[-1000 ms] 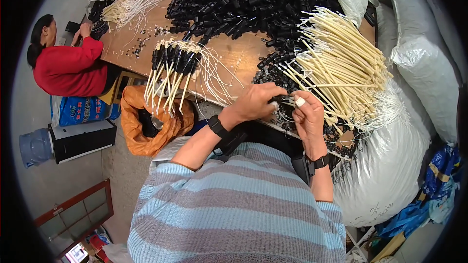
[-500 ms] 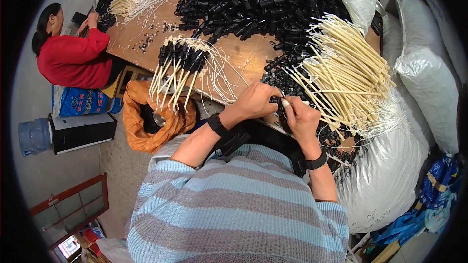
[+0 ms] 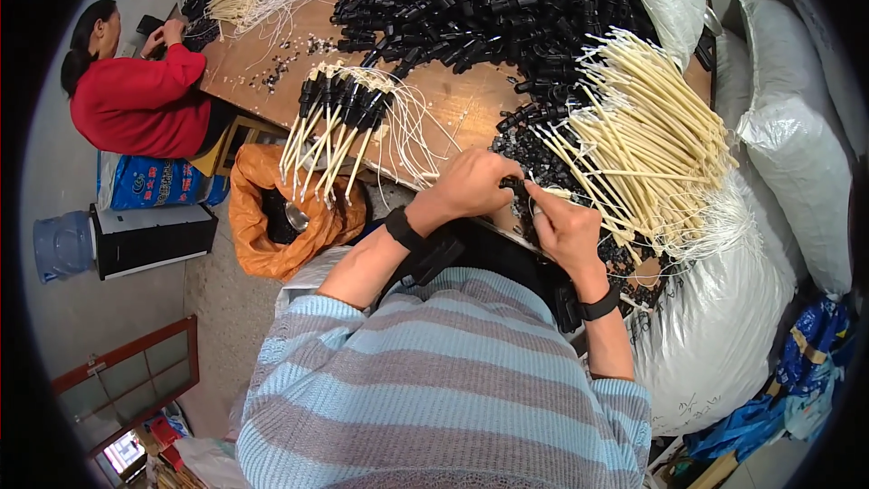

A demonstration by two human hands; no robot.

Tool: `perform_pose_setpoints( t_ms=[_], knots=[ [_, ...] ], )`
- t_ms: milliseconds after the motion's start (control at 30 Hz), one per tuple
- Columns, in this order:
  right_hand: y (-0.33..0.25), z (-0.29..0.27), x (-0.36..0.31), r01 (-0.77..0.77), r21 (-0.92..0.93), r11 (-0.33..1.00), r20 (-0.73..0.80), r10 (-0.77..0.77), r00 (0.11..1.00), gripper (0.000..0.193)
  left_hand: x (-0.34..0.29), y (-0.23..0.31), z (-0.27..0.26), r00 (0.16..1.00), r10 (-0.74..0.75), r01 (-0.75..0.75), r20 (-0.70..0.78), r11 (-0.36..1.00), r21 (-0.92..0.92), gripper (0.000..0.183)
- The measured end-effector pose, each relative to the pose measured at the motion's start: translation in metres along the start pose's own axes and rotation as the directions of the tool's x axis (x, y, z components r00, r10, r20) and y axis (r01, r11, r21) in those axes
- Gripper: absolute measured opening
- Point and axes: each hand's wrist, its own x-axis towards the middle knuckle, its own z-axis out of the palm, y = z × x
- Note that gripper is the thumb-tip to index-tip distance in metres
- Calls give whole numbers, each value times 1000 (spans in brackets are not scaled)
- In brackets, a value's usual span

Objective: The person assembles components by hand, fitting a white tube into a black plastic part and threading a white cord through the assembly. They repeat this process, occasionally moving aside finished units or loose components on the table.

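The left hand [image 3: 466, 186] pinches a small black plastic piece [image 3: 513, 185] in its fingertips, just ahead of the body. The right hand [image 3: 570, 226] brings its index finger up to that piece, other fingers curled in; whether it grips anything cannot be told.

Left of the hands, a bunch of cream tubes fitted with black plastic holders [image 3: 339, 113] looks joined already, the tube ends overhanging the brown wooden counter [image 3: 453, 95]. Far more appears unjoined: a large heap of glossy black plastic parts [image 3: 498, 9] beyond the hands, and a thick pile of slender cream tubes with white wires [image 3: 652, 145] to their right.

Tiny black plastic bits [image 3: 534, 158] crowd close around the right hand, and the nearest tube ends leave it little room. White wires from the joined bunch trail near the left hand. An open orange woven sack [image 3: 262, 254] stands lower left of the hands; a co-worker in red [image 3: 145, 100] sits farther left.
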Motion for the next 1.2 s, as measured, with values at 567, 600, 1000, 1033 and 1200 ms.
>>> perform_pose_setpoints(
  t_ms=[567, 600, 1000, 1033, 1200],
  knots=[
    [-19, -8, 44, -257, 176, 950, -181, 288, 940, 16, -32, -76, -106, 658, 361, 103, -661, 826, 554, 14],
    [-15, -2, 39, -219, 132, 967, -123, 236, 964, 17, -39, -84, -116, 668, 226, 297, -709, 792, 533, 14],
    [15, -34, -11, -426, -148, 892, -96, 416, 904, 11, 48, -44, -19, 883, 372, -350, -287, 928, 126, 29],
    [15, -41, -13, -479, -192, 857, -107, 467, 878, 10, 57, -45, -14, 879, 385, -368, -280, 923, 116, 29],
    [24, -50, -32, -498, -420, 758, -18, 542, 840, 10, 74, -54, -7, 982, 67, -26, -176, 974, 226, 17]
  ],
)
